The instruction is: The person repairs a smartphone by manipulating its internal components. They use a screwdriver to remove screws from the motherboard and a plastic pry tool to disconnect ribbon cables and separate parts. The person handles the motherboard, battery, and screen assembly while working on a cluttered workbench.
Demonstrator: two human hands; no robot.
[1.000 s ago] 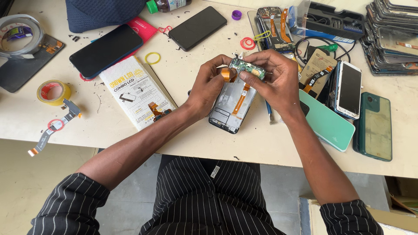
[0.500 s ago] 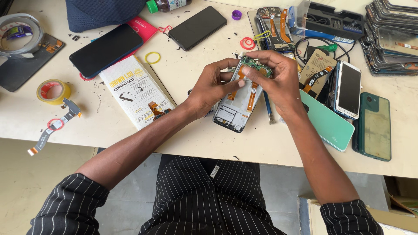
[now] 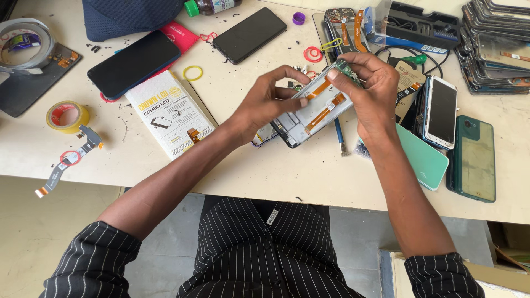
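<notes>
Two bare hands meet over one opened phone frame (image 3: 312, 113), a flat silvery rectangle with two orange ribbon cables running across its inner face, held tilted above the pale table (image 3: 276, 171). The left hand (image 3: 265, 102) grips its near long edge with curled fingers and the thumb pressed onto the frame. The right hand (image 3: 370, 91) pinches the far upper corner, fingertips closed on one small green circuit board (image 3: 346, 69) at that end of the frame. Just under the right wrist lies one smooth mint-green phone case (image 3: 428, 160), and beside it, further to the right, one white-edged phone (image 3: 441, 110) with a glossy dark screen and one dark green phone back (image 3: 473, 157). Beyond the right hand sits one black plastic tray (image 3: 422, 25), and at the far right a stack of worn screen panels (image 3: 497, 44), too many to count. Left of the left hand lies one white printed cardboard box (image 3: 168, 113), and past it two black glossy phones (image 3: 132, 63) (image 3: 249, 34), one yellow rubber band (image 3: 192, 73) and one yellow tape roll (image 3: 67, 116). Between the hands and the tray lie two red rubber bands (image 3: 313, 53). One thin blue-handled tool (image 3: 338, 135) lies below the frame.
</notes>
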